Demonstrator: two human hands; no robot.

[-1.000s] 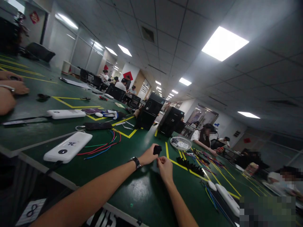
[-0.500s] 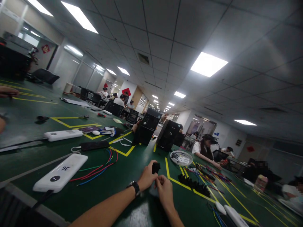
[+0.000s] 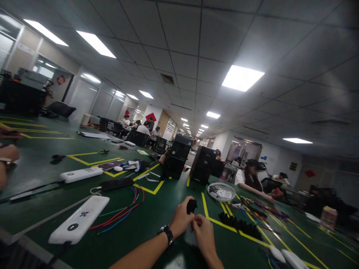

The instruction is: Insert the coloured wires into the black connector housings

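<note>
My left hand, with a dark watch on its wrist, is closed around a small black piece with a jagged edge; its kind is not clear. Close against it, my right hand has thumb and forefinger pinched together at the lower side of that piece. Whatever lies between those fingertips is hidden or too small to make out. Both hands are above the green table. To their right lies a row of similar black jagged pieces.
A white round basket holds small parts. Behind stand two black computer cases. Coloured wires and a white power bank lie left; more wires lie right. Another person sits at the right; someone's hand shows far left.
The view has tilted and shifted, so the table things appear lower and further right. My hands keep the same hold on the black piece.
</note>
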